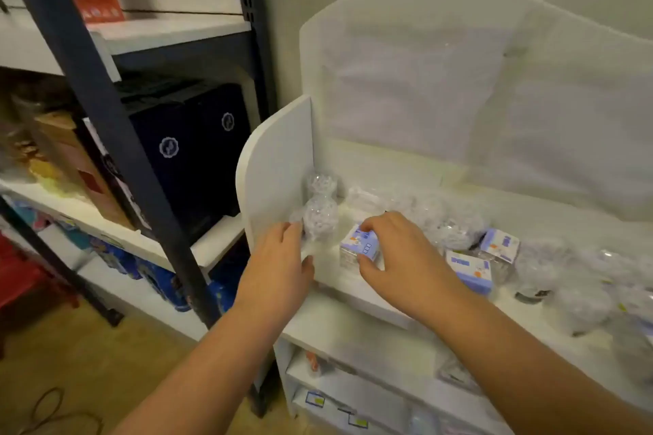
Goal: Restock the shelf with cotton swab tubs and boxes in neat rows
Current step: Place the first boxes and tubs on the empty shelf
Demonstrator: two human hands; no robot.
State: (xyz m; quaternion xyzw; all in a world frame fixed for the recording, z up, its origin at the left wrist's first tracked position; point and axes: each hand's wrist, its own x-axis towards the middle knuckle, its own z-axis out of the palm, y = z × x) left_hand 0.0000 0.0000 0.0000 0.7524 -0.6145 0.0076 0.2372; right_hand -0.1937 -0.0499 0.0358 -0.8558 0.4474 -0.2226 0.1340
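A: Fingers (288,240) of the left hand (279,268) lie nearly straight, tips touching the clear tub (319,222) beside the white side panel (279,173); nothing gripped. A second tub (321,184) stands just behind it.

B: Right hand (399,258)?

A: Pinching the small swab box (360,247) from above, thumb on its front, fingers over the top. The box sits on the white shelf (335,284), just right of the near tub.

B: Further right?

A: Two more boxes, one lying (470,270), one tilted (501,245), among loose clear tubs (579,307). Unsorted; my estimate is the task is early.

B: Step in hand?

A: Judged: seating the held box at the left end of the row. Suggest steadying the tub with the flat left hand so it does not topple, then sliding the box flush beside it, label forward, edge parallel to the shelf front.

B: Risks?

A: Tubs look light and slick; a nudge may roll one. Keep the pinch low and move slowly.
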